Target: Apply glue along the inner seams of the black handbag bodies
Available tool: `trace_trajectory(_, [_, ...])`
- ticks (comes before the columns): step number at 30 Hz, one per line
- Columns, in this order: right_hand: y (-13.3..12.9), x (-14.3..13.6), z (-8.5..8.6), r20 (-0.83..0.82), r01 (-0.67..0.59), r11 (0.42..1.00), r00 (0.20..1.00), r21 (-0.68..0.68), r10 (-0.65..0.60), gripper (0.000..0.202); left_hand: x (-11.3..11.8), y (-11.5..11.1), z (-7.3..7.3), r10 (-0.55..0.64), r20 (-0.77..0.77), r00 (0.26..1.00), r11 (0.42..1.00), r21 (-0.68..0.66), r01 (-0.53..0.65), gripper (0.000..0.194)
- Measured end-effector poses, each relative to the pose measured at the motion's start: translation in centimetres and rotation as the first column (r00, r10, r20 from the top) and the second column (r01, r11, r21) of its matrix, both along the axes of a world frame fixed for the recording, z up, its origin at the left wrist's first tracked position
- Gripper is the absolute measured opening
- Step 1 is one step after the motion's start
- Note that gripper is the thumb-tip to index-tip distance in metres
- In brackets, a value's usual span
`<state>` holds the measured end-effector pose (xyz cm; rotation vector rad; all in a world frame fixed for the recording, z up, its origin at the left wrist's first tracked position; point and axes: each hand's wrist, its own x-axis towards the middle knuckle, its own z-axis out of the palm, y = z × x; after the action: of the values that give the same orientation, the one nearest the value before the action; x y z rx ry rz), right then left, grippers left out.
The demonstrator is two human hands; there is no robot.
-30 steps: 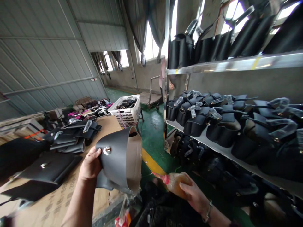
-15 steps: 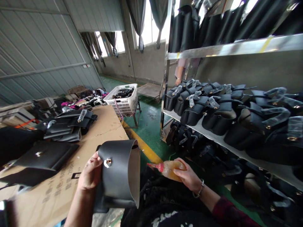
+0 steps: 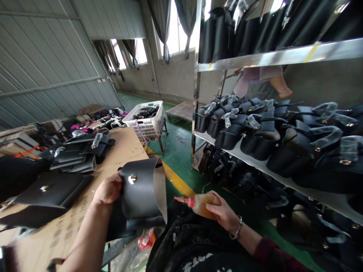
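Note:
My left hand [image 3: 110,187] grips the left edge of a black leather bag piece [image 3: 140,192] with a small gold clasp on its face. The piece curves open on the right, where its pale inner side shows. Around a squeeze bottle [image 3: 204,205] of amber glue-like liquid my right hand [image 3: 224,211] is closed; the bottle's red nozzle points left toward the bag piece, apart from it. Flat black bag pieces [image 3: 53,189] lie on the cardboard-topped table to the left. Below the held piece, a red and orange object [image 3: 146,239] is partly visible; its kind I cannot tell.
A metal rack [image 3: 272,58] full of black handbags [image 3: 261,130] with plastic-wrapped handles stands on the right. Behind it a person [image 3: 255,81] is partly seen. Past the cardboard [image 3: 124,141], a white plastic basket [image 3: 147,126] sits on a stand. A flat trolley [image 3: 181,110] is farther back.
The bag piece has risen slightly and tilted in my left hand, uncovering the red and orange object beneath. My right hand holds the bottle almost as before. The person behind the rack moved right.

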<state>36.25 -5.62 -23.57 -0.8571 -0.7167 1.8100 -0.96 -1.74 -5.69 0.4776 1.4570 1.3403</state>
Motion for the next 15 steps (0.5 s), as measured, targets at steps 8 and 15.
trace_trajectory(8, [-0.3, -0.2, 0.2, -0.013, 0.004, 0.998, 1.000, -0.066, -0.005, 0.050, 0.1, 1.3, -2.8, -0.097, -0.007, 0.995, 0.995, -0.028, 0.097, 0.024])
trace_trajectory(15, [-0.4, 0.0, -0.2, -0.010, 0.056, 0.995, 0.998, -0.085, -0.057, 0.049, 0.6, 1.2, -4.0, -0.293, -0.007, 0.956, 0.956, -0.021, 0.292, 0.043])
